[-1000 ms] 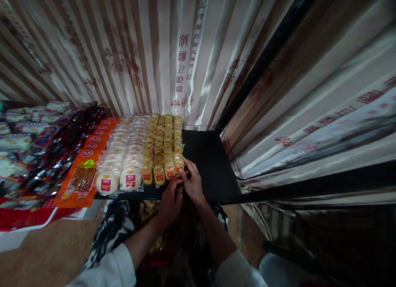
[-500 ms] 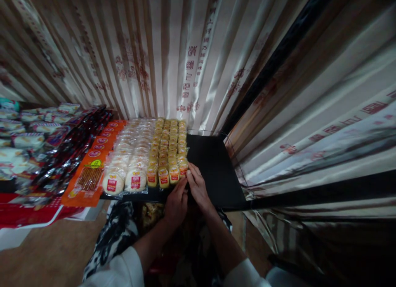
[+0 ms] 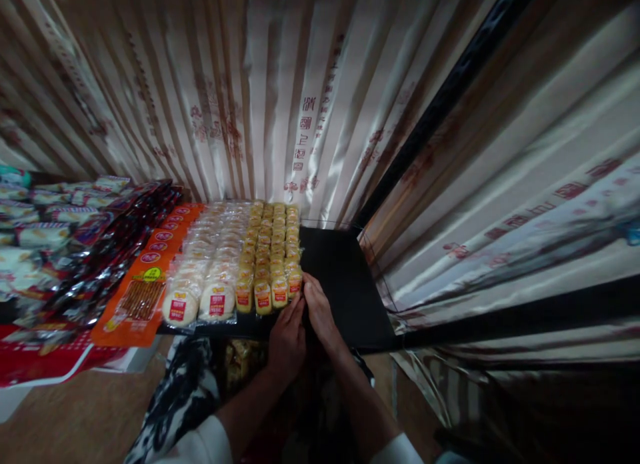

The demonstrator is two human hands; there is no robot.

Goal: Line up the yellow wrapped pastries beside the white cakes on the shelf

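Both my hands meet at the front edge of a black shelf (image 3: 345,284). My left hand (image 3: 287,334) has its fingertips on the front pack of the rightmost row of small yellow snack packs (image 3: 273,251). Beside it, my right hand (image 3: 317,311) lies with its fingers stretched flat against the nearest yellow pack (image 3: 294,282), touching its right side. Neither hand lifts anything. Left of the yellow rows lie rows of round white cakes in clear wrap (image 3: 210,271).
Orange packets (image 3: 145,291) and dark glossy packets (image 3: 107,257) fill the shelf further left. Pleated cream curtains with red characters (image 3: 300,117) hang behind and to the right. The shelf's right half is bare black. A patterned cloth (image 3: 175,397) hangs below the shelf edge.
Both hands stay at the front yellow pack, their fingers straightening along it. The view has shifted slightly, so the shelf sits lower in the picture.
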